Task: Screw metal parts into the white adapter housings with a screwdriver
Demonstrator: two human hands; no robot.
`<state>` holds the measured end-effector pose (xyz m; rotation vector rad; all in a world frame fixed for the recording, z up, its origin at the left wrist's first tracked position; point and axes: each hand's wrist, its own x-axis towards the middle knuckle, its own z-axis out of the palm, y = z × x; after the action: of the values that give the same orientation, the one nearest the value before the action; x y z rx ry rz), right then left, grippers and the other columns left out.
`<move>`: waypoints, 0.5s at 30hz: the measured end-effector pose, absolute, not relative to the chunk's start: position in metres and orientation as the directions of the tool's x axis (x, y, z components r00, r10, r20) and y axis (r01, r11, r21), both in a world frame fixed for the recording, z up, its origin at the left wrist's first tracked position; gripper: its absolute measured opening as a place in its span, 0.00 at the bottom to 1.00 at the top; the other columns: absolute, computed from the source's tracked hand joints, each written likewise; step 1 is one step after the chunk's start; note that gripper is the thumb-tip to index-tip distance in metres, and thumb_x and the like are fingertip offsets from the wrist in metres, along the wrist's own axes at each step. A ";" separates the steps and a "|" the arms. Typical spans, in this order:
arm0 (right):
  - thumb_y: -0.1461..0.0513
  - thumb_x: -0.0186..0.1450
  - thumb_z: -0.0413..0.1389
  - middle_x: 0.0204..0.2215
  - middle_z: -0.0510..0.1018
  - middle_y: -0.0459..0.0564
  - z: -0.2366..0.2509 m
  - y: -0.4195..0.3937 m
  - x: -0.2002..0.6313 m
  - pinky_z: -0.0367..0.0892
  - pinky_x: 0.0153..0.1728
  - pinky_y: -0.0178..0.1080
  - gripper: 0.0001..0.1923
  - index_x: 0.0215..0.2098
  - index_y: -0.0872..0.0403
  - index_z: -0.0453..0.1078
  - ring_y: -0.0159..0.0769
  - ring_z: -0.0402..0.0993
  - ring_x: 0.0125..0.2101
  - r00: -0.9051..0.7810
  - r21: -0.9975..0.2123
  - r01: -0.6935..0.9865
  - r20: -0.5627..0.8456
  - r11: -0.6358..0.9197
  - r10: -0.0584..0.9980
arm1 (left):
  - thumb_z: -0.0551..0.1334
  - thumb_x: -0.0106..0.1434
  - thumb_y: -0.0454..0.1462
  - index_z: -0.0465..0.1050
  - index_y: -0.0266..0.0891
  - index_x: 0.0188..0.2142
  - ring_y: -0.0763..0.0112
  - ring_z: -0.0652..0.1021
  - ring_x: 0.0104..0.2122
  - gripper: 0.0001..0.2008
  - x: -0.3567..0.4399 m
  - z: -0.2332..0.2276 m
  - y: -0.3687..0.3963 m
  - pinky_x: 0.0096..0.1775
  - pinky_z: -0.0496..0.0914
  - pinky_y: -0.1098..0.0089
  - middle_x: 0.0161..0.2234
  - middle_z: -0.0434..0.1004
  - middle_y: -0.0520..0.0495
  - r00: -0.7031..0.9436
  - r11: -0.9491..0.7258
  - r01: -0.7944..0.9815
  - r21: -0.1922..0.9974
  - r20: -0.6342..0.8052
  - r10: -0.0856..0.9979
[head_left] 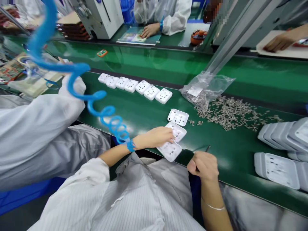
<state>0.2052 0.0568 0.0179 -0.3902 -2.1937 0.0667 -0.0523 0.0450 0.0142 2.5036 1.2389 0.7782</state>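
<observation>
While your left hand (157, 137) is resting its open fingers on the middle white plastic socket shell (177, 131), your right hand (203, 166) is pinching a thin dark tool (207, 148) above the green belt (144, 112).

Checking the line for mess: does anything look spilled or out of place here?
Yes. Small metal parts lie scattered loose across the green belt, spilling from an open clear plastic bag.
</observation>
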 end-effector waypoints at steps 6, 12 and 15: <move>0.70 0.62 0.53 0.14 0.59 0.42 0.003 0.061 0.194 0.53 0.21 0.38 0.17 0.19 0.51 0.56 0.29 0.54 0.18 -0.518 -0.169 0.305 0.797 0.937 0.312 | 0.51 0.73 0.51 0.69 0.45 0.48 0.67 0.79 0.46 0.17 -0.182 -0.020 0.025 0.50 0.75 0.61 0.43 0.77 0.46 -0.652 -0.163 0.492 0.855 0.486 0.582; 0.68 0.64 0.56 0.13 0.58 0.41 0.014 0.066 0.177 0.52 0.20 0.37 0.21 0.16 0.52 0.56 0.28 0.51 0.17 -0.634 -0.095 0.300 0.723 0.949 0.273 | 0.52 0.74 0.39 0.68 0.30 0.42 0.71 0.75 0.57 0.13 -0.315 -0.003 0.049 0.56 0.68 0.60 0.40 0.80 0.45 -0.913 -0.081 0.169 0.982 0.187 0.362; 0.68 0.64 0.56 0.13 0.59 0.41 0.015 0.065 0.174 0.52 0.20 0.37 0.20 0.16 0.52 0.57 0.28 0.52 0.17 -0.655 -0.081 0.306 0.705 0.948 0.272 | 0.59 0.69 0.38 0.70 0.34 0.39 0.66 0.74 0.59 0.08 -0.350 0.007 0.065 0.58 0.68 0.55 0.40 0.81 0.45 -0.906 -0.028 0.146 0.989 0.145 0.397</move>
<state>0.1741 0.0650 0.0146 -0.4054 -2.3177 -0.0571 -0.3496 0.0650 0.0066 0.5836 2.0539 2.0489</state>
